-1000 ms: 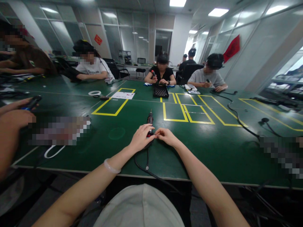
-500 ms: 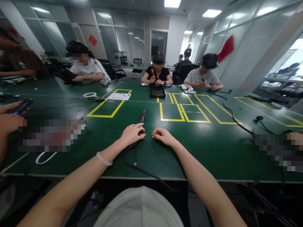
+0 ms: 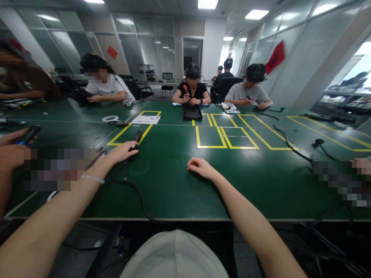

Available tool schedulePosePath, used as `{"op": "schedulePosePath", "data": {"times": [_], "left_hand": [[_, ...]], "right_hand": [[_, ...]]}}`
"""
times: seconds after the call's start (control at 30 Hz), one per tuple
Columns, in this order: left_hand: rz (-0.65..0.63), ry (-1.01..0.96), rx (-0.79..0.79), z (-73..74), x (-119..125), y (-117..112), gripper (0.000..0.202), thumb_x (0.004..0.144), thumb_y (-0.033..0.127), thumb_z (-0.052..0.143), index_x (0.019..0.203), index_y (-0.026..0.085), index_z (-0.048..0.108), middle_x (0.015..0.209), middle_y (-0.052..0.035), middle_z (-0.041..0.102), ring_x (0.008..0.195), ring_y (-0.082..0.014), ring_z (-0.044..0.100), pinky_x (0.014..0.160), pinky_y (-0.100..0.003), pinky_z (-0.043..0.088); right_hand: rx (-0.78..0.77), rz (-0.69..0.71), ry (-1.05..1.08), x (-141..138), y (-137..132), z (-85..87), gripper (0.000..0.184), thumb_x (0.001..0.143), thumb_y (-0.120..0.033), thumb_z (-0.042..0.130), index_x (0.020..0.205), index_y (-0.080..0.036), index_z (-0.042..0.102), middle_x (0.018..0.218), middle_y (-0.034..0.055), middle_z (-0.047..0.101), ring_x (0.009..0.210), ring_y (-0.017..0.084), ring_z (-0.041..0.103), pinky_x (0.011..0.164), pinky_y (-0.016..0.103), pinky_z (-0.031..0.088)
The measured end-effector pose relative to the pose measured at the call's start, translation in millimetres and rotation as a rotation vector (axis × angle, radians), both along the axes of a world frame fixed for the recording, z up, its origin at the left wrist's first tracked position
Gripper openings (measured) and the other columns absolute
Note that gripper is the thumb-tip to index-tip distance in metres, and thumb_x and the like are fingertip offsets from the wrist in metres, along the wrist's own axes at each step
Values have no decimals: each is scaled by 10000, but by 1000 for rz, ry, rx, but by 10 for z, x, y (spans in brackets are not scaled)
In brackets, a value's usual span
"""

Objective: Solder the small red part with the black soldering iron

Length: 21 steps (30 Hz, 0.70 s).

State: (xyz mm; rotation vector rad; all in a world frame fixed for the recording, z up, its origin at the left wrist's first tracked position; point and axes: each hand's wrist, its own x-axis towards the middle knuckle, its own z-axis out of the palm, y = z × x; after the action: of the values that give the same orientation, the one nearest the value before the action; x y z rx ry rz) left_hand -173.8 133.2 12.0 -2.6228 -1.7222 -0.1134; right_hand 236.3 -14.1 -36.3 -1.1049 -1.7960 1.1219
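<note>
My left hand (image 3: 124, 150) is closed round a black corded electric screwdriver (image 3: 137, 138), whose front end points away from me. It lies at the near right corner of a yellow-taped box, left of the table's middle. A black cord (image 3: 137, 189) with a short ring-ended lead trails from the tool towards the table's front edge. My right hand (image 3: 199, 166) rests on the green table (image 3: 174, 193) with its fingers curled in, thumb near the fingertips, and nothing visible in them. The screwdriver's grip is partly hidden under my left fingers.
A white sheet (image 3: 145, 119) lies across the left taped box, near a white ring of cable (image 3: 110, 119). More taped boxes (image 3: 226, 146) mark the table to the right. Opposite, a person works over a black tray (image 3: 193, 112). Another person's hand (image 3: 14, 154) is at far left.
My left hand has carried the electric screwdriver left and slightly away from me, out of the middle, with its cord following. My right hand has stayed in place.
</note>
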Motion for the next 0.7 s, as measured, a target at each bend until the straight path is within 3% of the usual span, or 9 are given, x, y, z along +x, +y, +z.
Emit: {"op": "schedulePosePath", "data": {"times": [0.1,0.17,0.33,0.5,0.6,0.67,0.7], "left_hand": [[192,40,113,-12,87,-165,426,890,484,494,1140,143,547,1158,-141,634,976,-267,632,785,-327,484],[236,59,150,-20,220,-318,353,903,467,472,1049,158,561,1114,-143,638,941,-279,634,724,-331,482],[214,85,184,-20,456,-555,329,884,408,513,1088,151,543,1147,-173,629,1030,-309,610,731,-338,487],[331,61,144,80,471,-519,311,894,378,471,1071,145,578,1102,-188,659,976,-341,643,770,-409,499],[373,-93,214,165,635,-527,330,917,399,425,1074,162,595,1092,-177,673,995,-341,646,812,-439,498],[266,-339,182,197,876,-598,341,912,426,447,1098,179,591,1069,-141,686,987,-293,652,837,-406,502],[173,-497,90,202,1029,-656,346,908,441,458,1090,180,594,1026,-115,694,942,-255,660,829,-376,508]], "right_hand": [[-1,6,3,4,-2,2,87,811,-159,608,889,-188,631,813,21,716,774,170,661,746,298,487],[-3,5,3,6,-5,3,80,812,-163,608,885,-190,629,811,19,715,773,170,661,745,299,488],[3,0,-12,6,-12,8,75,820,-158,595,884,-185,624,818,24,716,786,170,663,755,298,488],[4,9,-7,-4,0,-6,70,824,-166,591,885,-174,624,821,29,714,781,165,659,755,293,485],[-9,15,24,-7,18,-26,70,821,-190,600,882,-166,624,808,31,709,748,155,647,729,285,483],[-32,19,79,-10,28,-32,80,821,-219,608,877,-162,620,793,30,703,719,145,636,710,279,484],[-41,20,111,-13,31,-29,91,820,-238,616,868,-161,618,782,29,700,703,140,629,701,275,485]]}}
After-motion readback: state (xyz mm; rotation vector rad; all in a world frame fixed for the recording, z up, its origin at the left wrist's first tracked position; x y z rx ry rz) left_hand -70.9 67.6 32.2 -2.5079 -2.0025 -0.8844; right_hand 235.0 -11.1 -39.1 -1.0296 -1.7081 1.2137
